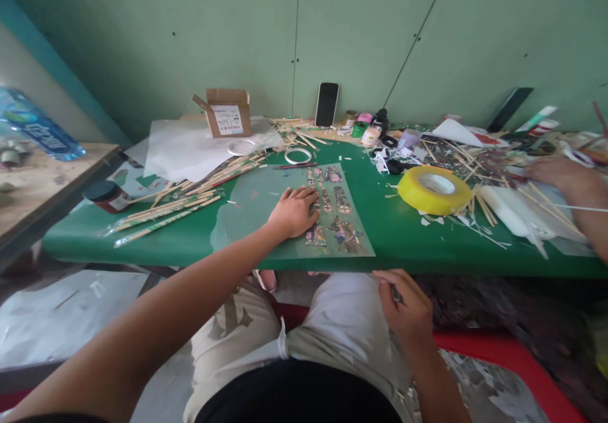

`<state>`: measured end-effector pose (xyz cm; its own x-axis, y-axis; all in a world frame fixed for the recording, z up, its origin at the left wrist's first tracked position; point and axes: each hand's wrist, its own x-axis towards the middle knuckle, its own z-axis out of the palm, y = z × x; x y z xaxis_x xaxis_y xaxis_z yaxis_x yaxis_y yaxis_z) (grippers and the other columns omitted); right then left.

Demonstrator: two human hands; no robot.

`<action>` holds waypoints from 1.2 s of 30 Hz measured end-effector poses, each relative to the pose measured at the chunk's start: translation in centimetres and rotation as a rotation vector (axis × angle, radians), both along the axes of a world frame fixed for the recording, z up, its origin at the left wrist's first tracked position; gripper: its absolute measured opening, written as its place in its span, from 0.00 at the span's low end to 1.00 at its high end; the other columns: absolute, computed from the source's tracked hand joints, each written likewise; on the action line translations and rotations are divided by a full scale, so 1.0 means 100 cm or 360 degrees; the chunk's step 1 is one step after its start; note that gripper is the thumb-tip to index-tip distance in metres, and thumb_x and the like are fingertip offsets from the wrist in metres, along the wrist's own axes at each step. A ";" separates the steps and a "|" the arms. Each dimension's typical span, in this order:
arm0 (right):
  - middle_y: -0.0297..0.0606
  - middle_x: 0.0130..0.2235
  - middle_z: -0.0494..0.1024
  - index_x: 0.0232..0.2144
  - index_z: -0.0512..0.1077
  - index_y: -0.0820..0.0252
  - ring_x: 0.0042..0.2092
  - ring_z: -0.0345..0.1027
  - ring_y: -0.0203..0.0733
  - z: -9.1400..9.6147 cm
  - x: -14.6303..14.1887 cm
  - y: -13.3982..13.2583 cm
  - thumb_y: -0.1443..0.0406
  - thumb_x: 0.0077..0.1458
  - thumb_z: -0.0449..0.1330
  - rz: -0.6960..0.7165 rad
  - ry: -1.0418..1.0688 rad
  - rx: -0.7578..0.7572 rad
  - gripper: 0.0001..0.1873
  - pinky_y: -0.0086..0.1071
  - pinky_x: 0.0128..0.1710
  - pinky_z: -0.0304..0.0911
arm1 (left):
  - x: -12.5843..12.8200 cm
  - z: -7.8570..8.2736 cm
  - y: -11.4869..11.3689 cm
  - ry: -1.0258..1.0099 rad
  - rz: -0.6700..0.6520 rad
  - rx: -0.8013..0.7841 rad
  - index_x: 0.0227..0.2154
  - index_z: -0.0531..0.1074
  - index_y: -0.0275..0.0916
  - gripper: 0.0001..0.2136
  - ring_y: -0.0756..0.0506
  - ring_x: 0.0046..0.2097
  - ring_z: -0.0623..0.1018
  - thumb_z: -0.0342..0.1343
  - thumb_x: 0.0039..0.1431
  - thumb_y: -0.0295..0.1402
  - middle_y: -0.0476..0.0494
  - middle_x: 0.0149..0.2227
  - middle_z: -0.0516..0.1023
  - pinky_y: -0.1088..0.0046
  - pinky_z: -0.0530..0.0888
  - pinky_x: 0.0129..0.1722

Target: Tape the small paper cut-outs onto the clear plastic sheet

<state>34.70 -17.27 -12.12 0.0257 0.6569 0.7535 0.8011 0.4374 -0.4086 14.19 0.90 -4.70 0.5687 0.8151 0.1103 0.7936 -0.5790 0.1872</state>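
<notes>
My left hand (295, 213) lies flat, fingers spread, on a translucent sheet (251, 217) at the front of the green tabletop. Beneath and beside its fingers, several colourful patterned pieces (349, 233) show on the sheet's right part; the hand covers some of them. Just below the table's front edge, over my thigh, my right hand (406, 306) is closed with its fingers curled and thumb pressed in. Whatever it may hold is hidden.
A yellow tape roll (413, 192) and another person's hand (553, 173) are on the right, among scraps and sticks. Wooden sticks (171, 217) and a dark-lidded jar (107, 195) lie left. Behind stand a cardboard box (228, 116), a phone (327, 104) and small paint pots (370, 135).
</notes>
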 end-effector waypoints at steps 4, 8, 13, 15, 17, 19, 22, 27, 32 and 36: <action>0.34 0.31 0.76 0.38 0.72 0.58 0.34 0.72 0.34 0.001 -0.001 -0.001 0.78 0.58 0.54 0.0062 -0.0022 -0.0057 0.13 0.27 0.38 0.68 | -0.001 -0.002 0.001 -0.0029 -0.0006 0.0022 0.62 0.65 0.43 0.23 0.42 0.66 0.62 0.46 0.65 0.38 0.46 0.66 0.63 0.55 0.55 0.67; 0.34 0.31 0.76 0.37 0.72 0.58 0.33 0.72 0.34 0.003 -0.002 -0.002 0.77 0.58 0.54 0.0062 -0.0044 -0.0066 0.12 0.26 0.37 0.68 | -0.001 -0.002 0.002 -0.0039 -0.0010 0.0040 0.61 0.65 0.43 0.23 0.42 0.66 0.63 0.46 0.65 0.39 0.46 0.66 0.64 0.55 0.55 0.67; 0.33 0.30 0.77 0.37 0.73 0.57 0.32 0.73 0.34 0.003 -0.003 -0.003 0.76 0.58 0.54 0.0055 -0.0032 -0.0086 0.12 0.26 0.35 0.69 | -0.001 -0.001 0.001 -0.0013 0.0005 0.0026 0.62 0.64 0.45 0.23 0.42 0.66 0.62 0.46 0.65 0.39 0.47 0.66 0.64 0.56 0.55 0.67; 0.34 0.30 0.77 0.37 0.73 0.57 0.32 0.74 0.34 0.001 -0.004 -0.003 0.76 0.59 0.54 0.0061 -0.0018 -0.0090 0.12 0.26 0.35 0.69 | -0.001 -0.001 0.001 -0.0016 0.0003 0.0024 0.62 0.64 0.45 0.23 0.42 0.66 0.62 0.45 0.65 0.39 0.47 0.66 0.63 0.55 0.55 0.67; 0.34 0.31 0.78 0.37 0.73 0.57 0.32 0.74 0.35 0.000 -0.004 -0.003 0.75 0.59 0.54 0.0083 -0.0016 -0.0101 0.12 0.26 0.35 0.70 | -0.001 -0.001 0.001 -0.0030 -0.0002 0.0024 0.62 0.64 0.44 0.23 0.42 0.66 0.63 0.45 0.65 0.39 0.47 0.66 0.63 0.55 0.55 0.67; 0.35 0.31 0.78 0.38 0.73 0.56 0.33 0.75 0.36 -0.001 -0.004 -0.004 0.75 0.59 0.54 0.0093 -0.0020 -0.0115 0.12 0.27 0.35 0.70 | -0.001 -0.002 0.001 -0.0041 -0.0006 0.0026 0.62 0.64 0.43 0.23 0.42 0.66 0.63 0.46 0.65 0.39 0.46 0.66 0.64 0.55 0.55 0.67; 0.36 0.31 0.78 0.38 0.73 0.56 0.33 0.75 0.37 -0.001 -0.005 -0.004 0.74 0.59 0.54 0.0083 -0.0016 -0.0141 0.12 0.28 0.35 0.71 | -0.001 -0.001 0.001 -0.0036 0.0002 0.0025 0.61 0.65 0.44 0.23 0.42 0.66 0.63 0.46 0.65 0.39 0.47 0.66 0.64 0.55 0.55 0.67; 0.34 0.31 0.78 0.38 0.73 0.55 0.32 0.74 0.36 -0.001 -0.004 -0.003 0.75 0.59 0.54 0.0098 -0.0034 -0.0109 0.12 0.28 0.36 0.70 | -0.001 -0.001 0.000 -0.0026 0.0008 0.0023 0.61 0.65 0.44 0.23 0.42 0.66 0.62 0.46 0.65 0.39 0.47 0.66 0.63 0.56 0.55 0.67; 0.34 0.31 0.77 0.39 0.72 0.56 0.33 0.74 0.35 -0.001 -0.003 -0.004 0.76 0.59 0.54 0.0106 -0.0040 -0.0145 0.12 0.26 0.36 0.69 | -0.001 0.000 0.000 -0.0032 0.0011 0.0015 0.61 0.64 0.44 0.23 0.42 0.66 0.62 0.46 0.65 0.39 0.47 0.66 0.64 0.56 0.55 0.67; 0.34 0.31 0.78 0.37 0.73 0.56 0.33 0.74 0.35 -0.002 -0.005 -0.004 0.75 0.59 0.54 0.0071 -0.0079 -0.0111 0.11 0.27 0.36 0.70 | -0.002 0.000 0.001 -0.0049 0.0000 0.0023 0.61 0.65 0.42 0.23 0.42 0.66 0.62 0.46 0.65 0.38 0.46 0.66 0.64 0.55 0.55 0.67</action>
<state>34.21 -17.67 -12.32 -0.0413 0.7076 0.7054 0.8014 0.4451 -0.3995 14.02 0.96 -4.75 0.5649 0.8133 0.1395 0.7875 -0.5819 0.2031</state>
